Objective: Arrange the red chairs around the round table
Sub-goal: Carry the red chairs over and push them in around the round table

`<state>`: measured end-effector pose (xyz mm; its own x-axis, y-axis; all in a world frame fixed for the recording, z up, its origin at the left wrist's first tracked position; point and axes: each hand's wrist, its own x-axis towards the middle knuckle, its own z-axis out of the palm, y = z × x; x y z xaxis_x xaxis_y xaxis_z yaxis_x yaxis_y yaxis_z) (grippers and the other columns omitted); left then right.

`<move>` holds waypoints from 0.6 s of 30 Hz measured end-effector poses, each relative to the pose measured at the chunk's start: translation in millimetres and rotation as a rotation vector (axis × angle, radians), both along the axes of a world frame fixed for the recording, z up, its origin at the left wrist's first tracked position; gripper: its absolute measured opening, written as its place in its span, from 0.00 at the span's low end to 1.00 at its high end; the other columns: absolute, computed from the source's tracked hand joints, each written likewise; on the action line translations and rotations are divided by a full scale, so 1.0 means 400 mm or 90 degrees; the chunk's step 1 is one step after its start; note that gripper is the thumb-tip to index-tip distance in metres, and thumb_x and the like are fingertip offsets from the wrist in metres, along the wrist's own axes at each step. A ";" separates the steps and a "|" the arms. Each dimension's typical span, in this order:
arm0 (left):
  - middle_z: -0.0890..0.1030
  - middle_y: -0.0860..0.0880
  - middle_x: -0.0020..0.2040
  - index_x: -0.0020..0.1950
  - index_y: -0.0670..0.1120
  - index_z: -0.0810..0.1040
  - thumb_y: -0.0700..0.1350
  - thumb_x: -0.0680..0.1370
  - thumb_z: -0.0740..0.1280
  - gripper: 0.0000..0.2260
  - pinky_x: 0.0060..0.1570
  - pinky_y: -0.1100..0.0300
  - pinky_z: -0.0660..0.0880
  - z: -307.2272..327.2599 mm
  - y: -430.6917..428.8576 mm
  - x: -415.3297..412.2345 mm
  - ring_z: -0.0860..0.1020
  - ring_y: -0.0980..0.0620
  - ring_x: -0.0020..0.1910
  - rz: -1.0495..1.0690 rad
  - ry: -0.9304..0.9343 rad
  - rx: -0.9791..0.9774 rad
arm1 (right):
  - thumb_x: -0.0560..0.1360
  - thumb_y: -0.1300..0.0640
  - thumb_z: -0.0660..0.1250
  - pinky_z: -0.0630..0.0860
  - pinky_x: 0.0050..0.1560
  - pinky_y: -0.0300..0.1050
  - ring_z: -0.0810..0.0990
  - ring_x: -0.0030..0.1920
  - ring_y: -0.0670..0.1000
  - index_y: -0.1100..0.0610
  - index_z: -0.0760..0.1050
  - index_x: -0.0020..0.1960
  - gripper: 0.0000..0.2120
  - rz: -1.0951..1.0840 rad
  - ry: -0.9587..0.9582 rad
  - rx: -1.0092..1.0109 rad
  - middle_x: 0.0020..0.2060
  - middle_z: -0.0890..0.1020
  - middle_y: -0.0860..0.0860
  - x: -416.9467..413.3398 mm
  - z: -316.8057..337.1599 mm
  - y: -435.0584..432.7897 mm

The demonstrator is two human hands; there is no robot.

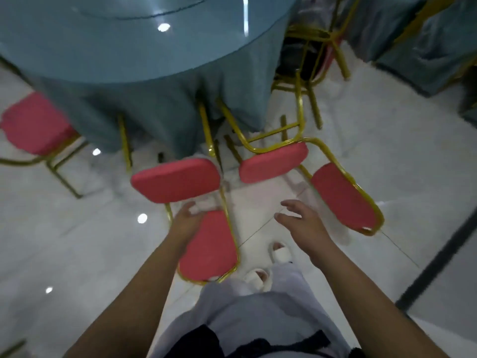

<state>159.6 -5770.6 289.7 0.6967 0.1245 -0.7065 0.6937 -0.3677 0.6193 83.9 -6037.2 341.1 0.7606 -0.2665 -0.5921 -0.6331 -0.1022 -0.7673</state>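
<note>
Red chair backrest lies under curled left hand fingers (blurred); right hand fingers spread apart, beside second chair.

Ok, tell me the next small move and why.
Probably move the right hand to grip the right chair by its backrest: it hovers open beside it, while the left hand holds the left chair, and both seats sit outside the round table.

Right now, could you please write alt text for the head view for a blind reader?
A person's left hand holds the back of a red chair facing a blue-draped round table; the right hand hovers open beside a second chair. A third chair stands at left.
</note>
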 end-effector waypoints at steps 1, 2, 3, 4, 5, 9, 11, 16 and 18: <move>0.79 0.45 0.56 0.70 0.49 0.72 0.43 0.78 0.69 0.21 0.39 0.66 0.77 0.000 0.049 -0.029 0.81 0.56 0.41 0.075 -0.001 0.042 | 0.75 0.52 0.72 0.76 0.42 0.41 0.77 0.59 0.48 0.46 0.76 0.61 0.15 0.059 0.009 0.012 0.62 0.75 0.47 0.036 -0.022 0.007; 0.79 0.45 0.56 0.70 0.48 0.73 0.43 0.78 0.69 0.20 0.41 0.68 0.74 0.000 0.092 -0.064 0.80 0.55 0.43 0.142 0.007 0.086 | 0.75 0.52 0.72 0.78 0.48 0.47 0.76 0.60 0.49 0.46 0.76 0.62 0.16 0.115 0.024 0.025 0.62 0.75 0.46 0.069 -0.045 0.013; 0.79 0.43 0.60 0.70 0.49 0.73 0.44 0.78 0.69 0.21 0.47 0.64 0.74 -0.004 0.130 -0.104 0.79 0.51 0.48 0.204 0.022 0.123 | 0.75 0.51 0.72 0.79 0.54 0.53 0.76 0.61 0.50 0.46 0.76 0.63 0.17 0.168 0.046 0.036 0.63 0.74 0.46 0.099 -0.066 0.020; 0.78 0.42 0.64 0.70 0.49 0.74 0.45 0.77 0.69 0.21 0.54 0.58 0.73 -0.009 0.162 -0.146 0.78 0.46 0.54 0.264 0.047 0.149 | 0.75 0.50 0.72 0.79 0.57 0.57 0.75 0.62 0.50 0.46 0.75 0.65 0.19 0.223 0.066 0.038 0.64 0.73 0.45 0.127 -0.086 0.026; 0.77 0.40 0.66 0.69 0.50 0.74 0.46 0.77 0.70 0.20 0.59 0.52 0.73 -0.018 0.188 -0.188 0.76 0.41 0.59 0.319 0.078 0.163 | 0.75 0.50 0.71 0.78 0.59 0.57 0.74 0.63 0.51 0.46 0.74 0.66 0.20 0.277 0.077 0.033 0.65 0.72 0.45 0.155 -0.109 0.032; 0.75 0.38 0.67 0.68 0.52 0.75 0.46 0.75 0.71 0.21 0.67 0.42 0.70 -0.076 0.233 -0.333 0.73 0.37 0.66 0.459 0.189 0.158 | 0.75 0.51 0.72 0.73 0.61 0.48 0.71 0.68 0.52 0.50 0.70 0.72 0.27 0.445 0.073 -0.055 0.71 0.69 0.50 0.252 -0.214 0.039; 0.76 0.41 0.64 0.69 0.52 0.74 0.46 0.75 0.71 0.22 0.65 0.45 0.71 -0.117 0.232 -0.386 0.75 0.41 0.61 0.516 0.218 0.130 | 0.74 0.51 0.73 0.71 0.63 0.48 0.70 0.69 0.54 0.52 0.67 0.74 0.31 0.495 0.079 -0.102 0.72 0.68 0.53 0.291 -0.275 0.039; 0.76 0.45 0.59 0.68 0.52 0.73 0.47 0.78 0.69 0.18 0.58 0.51 0.72 -0.300 0.216 -0.456 0.74 0.45 0.58 0.612 0.256 0.002 | 0.72 0.51 0.76 0.70 0.67 0.52 0.70 0.69 0.56 0.50 0.62 0.77 0.38 0.548 0.166 -0.161 0.73 0.66 0.55 0.329 -0.461 0.067; 0.77 0.46 0.62 0.65 0.53 0.74 0.49 0.80 0.67 0.14 0.58 0.50 0.72 -0.413 0.205 -0.466 0.75 0.44 0.61 0.665 0.247 -0.064 | 0.72 0.51 0.76 0.73 0.62 0.51 0.73 0.66 0.55 0.48 0.65 0.75 0.36 0.484 0.247 -0.117 0.71 0.70 0.54 0.324 -0.560 0.091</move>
<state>-26.7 -5688.7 124.5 0.0138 0.4497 -0.8931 0.7850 0.5483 0.2882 213.6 -6000.7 117.2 0.5246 0.1148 -0.8436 -0.5561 -0.7040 -0.4417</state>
